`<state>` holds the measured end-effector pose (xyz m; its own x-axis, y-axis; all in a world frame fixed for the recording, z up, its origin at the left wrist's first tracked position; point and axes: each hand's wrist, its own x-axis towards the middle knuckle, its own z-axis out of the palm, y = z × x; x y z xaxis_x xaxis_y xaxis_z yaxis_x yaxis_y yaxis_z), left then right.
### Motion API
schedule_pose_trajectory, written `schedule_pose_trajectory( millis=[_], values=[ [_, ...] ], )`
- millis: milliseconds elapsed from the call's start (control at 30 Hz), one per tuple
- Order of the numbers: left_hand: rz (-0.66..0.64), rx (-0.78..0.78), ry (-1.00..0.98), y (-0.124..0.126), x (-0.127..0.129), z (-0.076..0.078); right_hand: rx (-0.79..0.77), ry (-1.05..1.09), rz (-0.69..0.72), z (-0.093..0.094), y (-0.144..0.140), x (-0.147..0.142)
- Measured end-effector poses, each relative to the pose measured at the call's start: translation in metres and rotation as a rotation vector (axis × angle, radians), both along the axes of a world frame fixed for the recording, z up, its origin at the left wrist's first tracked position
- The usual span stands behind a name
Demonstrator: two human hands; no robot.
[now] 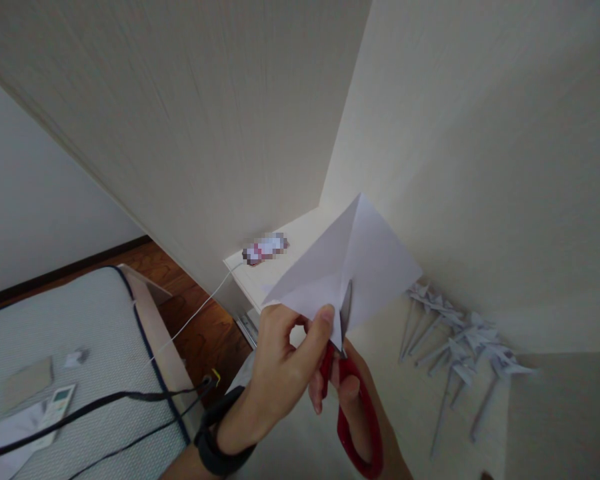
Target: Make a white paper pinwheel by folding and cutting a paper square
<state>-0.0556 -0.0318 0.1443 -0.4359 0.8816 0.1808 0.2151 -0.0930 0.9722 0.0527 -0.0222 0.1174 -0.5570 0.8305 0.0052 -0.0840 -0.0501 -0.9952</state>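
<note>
A square sheet of white paper [380,260], creased along its diagonal, is pinched at its near edge between the thumb and fingers of my left hand [287,353]. My right hand [353,393] grips red-handled scissors [360,427], with fingers through the loops. One scissor blade lies over the paper along the crease, by the corner closest to me; the other blade is mostly hidden behind the sheet. Both hands are close together, the left thumb just beside the blade. A black band circles my left wrist.
Several folded-paper pinwheels [473,333] with paper stems lie on the pale surface at right, against the wall. A phone-like blurred object [266,249] with a white cable sits behind the paper. On the left, a mattress [105,320] holds a remote [60,407], papers and black straps.
</note>
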Motion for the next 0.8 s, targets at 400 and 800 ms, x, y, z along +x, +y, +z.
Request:
schedule_pose_trajectory(
  millis=[400, 800],
  values=[
    [-0.043, -0.016, -0.002, -0.001, -0.001, -0.005, 0.041, -0.04, -0.058, -0.014, -0.001, 0.004],
    [-0.103, -0.009, -0.103, -0.001, 0.0, -0.004, 0.043, -0.005, -0.048, -0.009, 0.0, 0.003]
  ],
)
